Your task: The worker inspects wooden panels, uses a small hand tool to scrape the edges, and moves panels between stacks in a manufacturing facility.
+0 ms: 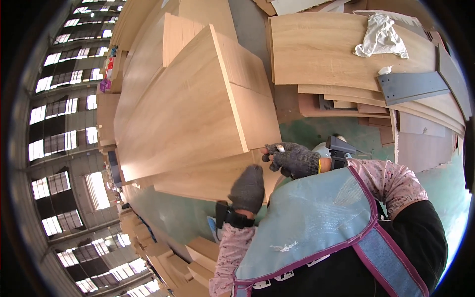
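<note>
My left hand [248,190], in a dark grey knit glove, is beside the near corner of a large light wood-grain panel [183,109]. It shows mostly its back and is slightly blurred, so what its fingers do is hidden. My right hand [296,161], in a matching glove with bare fingertips, is just right of that corner. Its fingers are curled in, with a small whitish bit [280,148] showing at them; I cannot make out what it is. Beneath the upper panel lies another wood-grain panel [203,180], its edge close to my left hand.
Stacked boards [316,49] stand at the far right, bearing a white cloth [383,37] and a dark grey panel piece with holes [413,86]. Cardboard-coloured pieces [203,252] are at lower left. The floor [178,215] is green.
</note>
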Demonstrator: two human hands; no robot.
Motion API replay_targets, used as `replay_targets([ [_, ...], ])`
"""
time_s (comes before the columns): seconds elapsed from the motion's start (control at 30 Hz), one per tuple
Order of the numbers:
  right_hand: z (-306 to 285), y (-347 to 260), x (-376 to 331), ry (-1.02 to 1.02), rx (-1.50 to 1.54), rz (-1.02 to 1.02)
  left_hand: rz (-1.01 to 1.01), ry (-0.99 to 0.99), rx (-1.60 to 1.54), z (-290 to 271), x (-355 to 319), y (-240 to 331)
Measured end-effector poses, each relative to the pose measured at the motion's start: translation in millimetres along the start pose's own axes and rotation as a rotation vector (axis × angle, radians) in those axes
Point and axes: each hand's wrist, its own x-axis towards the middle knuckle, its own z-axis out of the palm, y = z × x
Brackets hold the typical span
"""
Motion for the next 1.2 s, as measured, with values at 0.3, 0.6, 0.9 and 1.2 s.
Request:
replay_targets([
  [0.3, 15.8, -11.0, 2.1, 0.137, -0.375, -0.089, 0.03, 0.058, -0.106, 11.2, -27.1, -16.0],
  [0.6, 29.7, -18.8, 10.4, 0.208, -0.931, -0.681, -0.036, 0.027, -0.19, 16.9, -34.6, -2.3],
  [0.9, 26.4, -18.5, 4.1, 0.286, -0.822, -0.657, -0.026, -0.04, -0.24, 35.9, -27.4, -2.8],
  [1.2, 14.6, -13.6, 2.1, 0.35, -0.848, -0.777, 0.061, -0.076, -0.256, 38.3, -9.8, -9.3],
])
